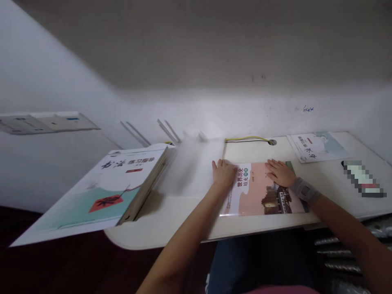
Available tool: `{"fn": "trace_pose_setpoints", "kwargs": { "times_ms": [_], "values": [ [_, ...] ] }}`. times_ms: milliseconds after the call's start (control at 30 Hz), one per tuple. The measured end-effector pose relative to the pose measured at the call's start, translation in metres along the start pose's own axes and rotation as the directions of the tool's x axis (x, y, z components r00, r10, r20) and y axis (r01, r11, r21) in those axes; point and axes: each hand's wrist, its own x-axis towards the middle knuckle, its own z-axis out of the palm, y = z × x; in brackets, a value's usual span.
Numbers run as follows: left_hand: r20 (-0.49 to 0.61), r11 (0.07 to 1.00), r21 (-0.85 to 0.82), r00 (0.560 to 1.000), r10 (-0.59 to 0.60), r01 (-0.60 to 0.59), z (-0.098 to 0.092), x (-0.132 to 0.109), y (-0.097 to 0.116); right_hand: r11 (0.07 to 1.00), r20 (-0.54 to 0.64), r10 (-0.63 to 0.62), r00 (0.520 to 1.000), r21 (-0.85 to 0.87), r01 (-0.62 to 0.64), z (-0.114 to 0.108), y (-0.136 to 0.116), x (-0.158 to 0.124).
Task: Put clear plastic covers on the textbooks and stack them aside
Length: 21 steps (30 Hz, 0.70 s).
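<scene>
A thin book with a pink and white cover [260, 192] lies flat on the white desk [171, 220] in front of me. My left hand [223, 173] rests palm down on its upper left corner, fingers stretched out. My right hand [280, 172] lies flat on the upper right part of the cover, fingers spread. A grey band is wrapped round my right wrist [304, 190].
A stack of white and teal books [113, 183] hangs over the desk's left edge. Another white booklet [318, 146] lies at the back right. A yellow and black cable [248, 139] runs along the back. A blurred-out object [363, 179] sits far right. A wall rises behind.
</scene>
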Motion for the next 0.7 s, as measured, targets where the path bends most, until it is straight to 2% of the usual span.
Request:
{"fn": "trace_pose_setpoints", "kwargs": {
  "times_ms": [133,267,400,467,567,600,700],
  "values": [
    [-0.017,0.987,-0.126,0.995,-0.098,0.096,0.0,-0.001,-0.005,1.0,-0.007,0.002,1.0,0.009,-0.002,0.001,0.001,0.0],
    [0.004,0.926,-0.312,0.974,-0.224,0.214,-0.003,0.002,-0.015,1.0,0.001,-0.003,1.0,0.014,0.003,0.0,0.001,0.0],
    [0.06,0.829,-0.518,0.976,-0.208,0.209,-0.004,0.01,-0.019,1.0,-0.001,0.001,1.0,0.023,-0.001,-0.003,-0.001,-0.001],
    [0.107,0.696,-0.697,0.985,-0.137,0.172,-0.003,0.016,-0.02,0.999,-0.011,0.008,1.0,0.034,-0.007,-0.003,-0.002,-0.001],
    [0.197,0.402,-0.897,0.98,-0.012,0.185,-0.001,0.027,-0.024,0.998,-0.036,0.031,0.999,0.056,-0.029,0.001,0.0,0.0],
    [0.222,0.347,-0.915,0.975,0.011,0.204,0.0,0.031,-0.026,0.997,-0.052,0.049,0.997,0.064,-0.045,0.003,0.002,0.0],
    [0.271,0.323,-0.912,0.962,0.017,0.252,0.004,0.038,-0.034,0.988,-0.153,0.129,0.98,0.109,-0.113,0.009,0.009,-0.001]
  ]
}}
